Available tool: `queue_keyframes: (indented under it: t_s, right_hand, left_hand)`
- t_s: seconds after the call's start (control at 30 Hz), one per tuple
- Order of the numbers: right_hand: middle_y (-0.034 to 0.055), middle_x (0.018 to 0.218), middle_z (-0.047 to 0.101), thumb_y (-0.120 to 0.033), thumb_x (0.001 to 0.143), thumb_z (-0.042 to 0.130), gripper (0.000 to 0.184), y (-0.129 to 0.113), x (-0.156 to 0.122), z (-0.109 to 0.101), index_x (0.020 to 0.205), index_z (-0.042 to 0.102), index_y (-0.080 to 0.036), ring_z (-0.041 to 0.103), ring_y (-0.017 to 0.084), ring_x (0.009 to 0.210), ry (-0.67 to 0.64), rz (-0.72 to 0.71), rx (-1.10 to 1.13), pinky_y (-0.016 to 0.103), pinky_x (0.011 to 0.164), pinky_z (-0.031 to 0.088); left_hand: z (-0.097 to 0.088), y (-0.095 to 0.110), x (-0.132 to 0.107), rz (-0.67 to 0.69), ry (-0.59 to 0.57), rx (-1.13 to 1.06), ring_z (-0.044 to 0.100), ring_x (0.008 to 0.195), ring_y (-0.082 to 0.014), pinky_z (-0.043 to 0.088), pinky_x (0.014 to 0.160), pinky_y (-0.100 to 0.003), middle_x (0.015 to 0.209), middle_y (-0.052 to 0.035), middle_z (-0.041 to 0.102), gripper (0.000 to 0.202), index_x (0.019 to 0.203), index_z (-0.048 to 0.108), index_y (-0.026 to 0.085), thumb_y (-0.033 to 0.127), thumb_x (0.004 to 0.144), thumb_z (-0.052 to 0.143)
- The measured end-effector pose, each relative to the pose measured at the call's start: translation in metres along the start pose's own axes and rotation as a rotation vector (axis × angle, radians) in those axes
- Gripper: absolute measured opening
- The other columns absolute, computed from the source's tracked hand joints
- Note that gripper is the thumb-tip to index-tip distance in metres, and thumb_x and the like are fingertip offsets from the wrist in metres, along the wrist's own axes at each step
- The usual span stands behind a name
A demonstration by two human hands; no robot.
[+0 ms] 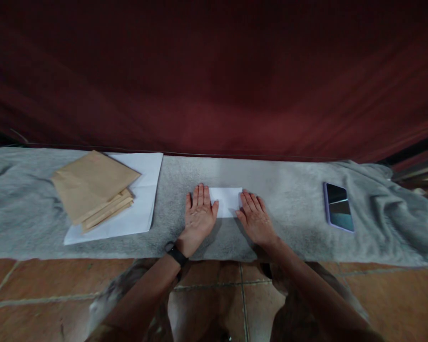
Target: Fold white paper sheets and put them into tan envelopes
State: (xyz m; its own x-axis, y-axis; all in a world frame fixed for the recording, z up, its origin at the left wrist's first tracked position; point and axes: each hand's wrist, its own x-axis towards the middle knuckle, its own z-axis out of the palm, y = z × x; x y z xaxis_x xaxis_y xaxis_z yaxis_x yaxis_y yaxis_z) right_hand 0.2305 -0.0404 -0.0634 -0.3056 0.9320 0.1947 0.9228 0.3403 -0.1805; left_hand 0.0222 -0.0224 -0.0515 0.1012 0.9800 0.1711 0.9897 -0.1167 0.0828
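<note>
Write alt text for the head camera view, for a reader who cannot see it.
The left hand and right hand lie flat on the two ends of a small white paper on a grey cloth. To the left, brown envelopes sit stacked on a white sheet; to the right lies a phone, a dark red curtain behind.

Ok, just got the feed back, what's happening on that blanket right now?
A person presses both hands flat on a small white paper lying on the grey blanket. The left hand covers its left edge, the right hand its right edge, fingers open. Off to the left, brown envelopes sit stacked on a larger white sheet. Off to the right lies a phone, untouched.
</note>
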Motion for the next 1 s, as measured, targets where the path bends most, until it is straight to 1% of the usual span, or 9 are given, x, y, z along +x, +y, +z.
queue_keyframes:
  t_s: [0.17, 0.33, 0.4, 0.47, 0.57, 0.63, 0.8, 1.0]
  right_hand:
    - [0.0140, 0.163, 0.037, -0.045, 0.108, 0.026, 0.062, 0.000, 0.000, 0.000, 0.159, 0.030, -0.010, 0.030, 0.029, 0.152, -0.005, 0.000, 0.008, 0.050, 0.123, 0.024]
    - [0.0139, 0.163, 0.036, -0.044, 0.108, 0.026, 0.061, 0.000, 0.001, -0.002, 0.158, 0.032, -0.010, 0.029, 0.028, 0.152, -0.020, 0.006, 0.017, 0.050, 0.124, 0.024]
    - [0.0135, 0.163, 0.036, -0.044, 0.108, 0.025, 0.061, 0.001, 0.002, -0.003, 0.159, 0.031, -0.011, 0.028, 0.027, 0.153, -0.026, 0.012, 0.031, 0.050, 0.124, 0.024]
    - [0.0131, 0.164, 0.035, -0.044, 0.108, 0.024, 0.061, 0.002, 0.004, -0.003, 0.160, 0.028, -0.011, 0.026, 0.026, 0.153, -0.031, 0.014, 0.047, 0.050, 0.124, 0.025]
    - [0.0122, 0.164, 0.034, -0.043, 0.108, 0.022, 0.060, 0.001, 0.006, -0.004, 0.160, 0.028, -0.012, 0.024, 0.026, 0.154, -0.038, 0.003, 0.069, 0.050, 0.124, 0.025]
    - [0.0114, 0.165, 0.033, -0.042, 0.108, 0.022, 0.060, -0.001, 0.008, -0.004, 0.160, 0.029, -0.013, 0.024, 0.025, 0.154, -0.040, -0.006, 0.084, 0.050, 0.124, 0.025]
    - [0.0100, 0.165, 0.033, -0.042, 0.109, 0.021, 0.059, -0.009, 0.012, -0.003, 0.159, 0.032, -0.013, 0.025, 0.025, 0.154, -0.054, -0.026, 0.096, 0.050, 0.125, 0.023]
    - [0.0096, 0.165, 0.033, -0.041, 0.108, 0.025, 0.058, -0.012, 0.013, -0.001, 0.161, 0.026, -0.017, 0.022, 0.025, 0.155, -0.056, -0.051, 0.072, 0.053, 0.124, 0.022]
  left_hand:
    - [-0.002, -0.001, 0.004, -0.040, -0.017, -0.012, 0.029, 0.152, -0.0340, 0.019, 0.125, -0.055, 0.161, -0.0222, 0.035, 0.064, 0.153, 0.036, -0.001, 0.039, 0.103, 0.032]
    - [-0.005, -0.002, 0.007, -0.044, 0.015, -0.069, 0.027, 0.153, -0.0339, 0.018, 0.125, -0.057, 0.161, -0.0227, 0.035, 0.064, 0.154, 0.035, 0.000, 0.039, 0.103, 0.031]
    - [-0.008, -0.002, 0.008, 0.002, 0.039, -0.101, 0.023, 0.154, -0.0326, 0.018, 0.126, -0.057, 0.163, -0.0204, 0.033, 0.063, 0.156, 0.033, 0.003, 0.038, 0.104, 0.030]
    - [-0.012, 0.001, 0.007, 0.088, 0.046, -0.140, 0.020, 0.156, -0.0297, 0.019, 0.126, -0.056, 0.165, -0.0174, 0.031, 0.061, 0.157, 0.031, 0.006, 0.037, 0.105, 0.029]
    - [-0.016, 0.008, 0.005, 0.214, 0.017, -0.176, 0.019, 0.156, -0.0261, 0.020, 0.128, -0.053, 0.165, -0.0151, 0.032, 0.059, 0.157, 0.031, 0.007, 0.035, 0.105, 0.028]
    - [-0.016, 0.013, 0.003, 0.267, -0.010, -0.173, 0.019, 0.156, -0.0256, 0.019, 0.128, -0.051, 0.164, -0.0150, 0.033, 0.057, 0.155, 0.034, 0.007, 0.034, 0.105, 0.030]
    - [-0.011, 0.022, -0.001, 0.327, -0.079, -0.138, 0.021, 0.156, -0.0249, 0.019, 0.129, -0.049, 0.164, -0.0155, 0.034, 0.055, 0.154, 0.037, 0.006, 0.028, 0.104, 0.031]
    - [-0.008, 0.025, -0.001, 0.347, -0.107, -0.119, 0.018, 0.156, -0.0252, 0.017, 0.128, -0.052, 0.165, -0.0157, 0.030, 0.057, 0.156, 0.033, 0.008, 0.026, 0.102, 0.031]
